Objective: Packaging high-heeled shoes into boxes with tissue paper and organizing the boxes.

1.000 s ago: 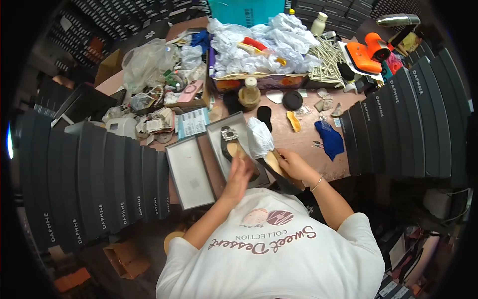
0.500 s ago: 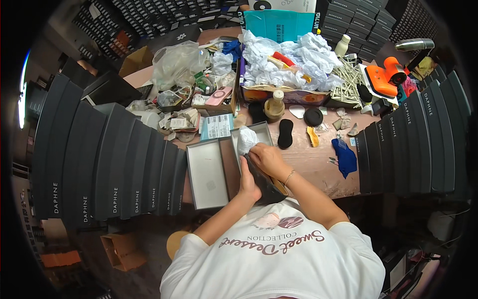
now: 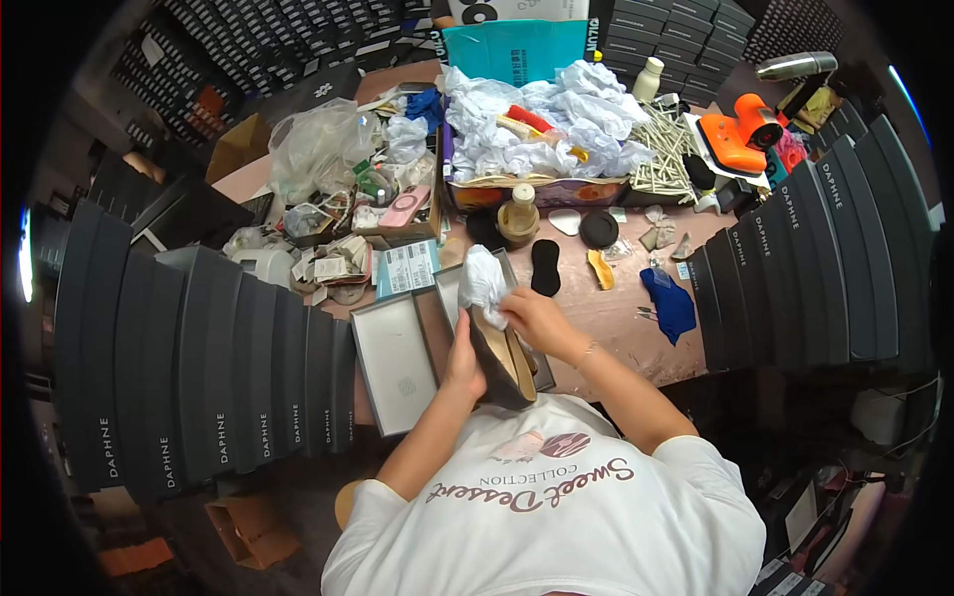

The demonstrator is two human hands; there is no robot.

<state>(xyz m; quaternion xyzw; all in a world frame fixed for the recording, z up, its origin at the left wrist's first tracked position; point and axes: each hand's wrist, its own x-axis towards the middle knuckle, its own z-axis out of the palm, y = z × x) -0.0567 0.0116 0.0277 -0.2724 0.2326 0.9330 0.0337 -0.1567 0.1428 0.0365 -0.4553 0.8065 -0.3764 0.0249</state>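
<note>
In front of my chest, my left hand (image 3: 464, 366) is wrapped round the outer side of a dark shoe (image 3: 493, 360), whose tan inside faces up. White tissue paper (image 3: 482, 273) bulges at the shoe's far end. My right hand (image 3: 537, 320) pinches the near edge of that paper, its fingertips partly hidden. Beneath the shoe stands an open grey shoebox (image 3: 449, 288), mostly covered by hands and shoe. Left of it lies the pale-lined box lid (image 3: 390, 363).
Stacked dark shoeboxes flank me on the left (image 3: 214, 348) and right (image 3: 795, 263). At the back, a carton (image 3: 537, 194) overflows with crumpled tissue. A glue bottle (image 3: 519, 214), a black insole-shaped pad (image 3: 545, 268), a blue cloth (image 3: 671, 306) and an orange tool (image 3: 732, 144) sit on the table.
The view has shifted a little. The shoe has tilted so more of its tan inside shows, and my right hand has drawn slightly away to the right with the paper's edge.
</note>
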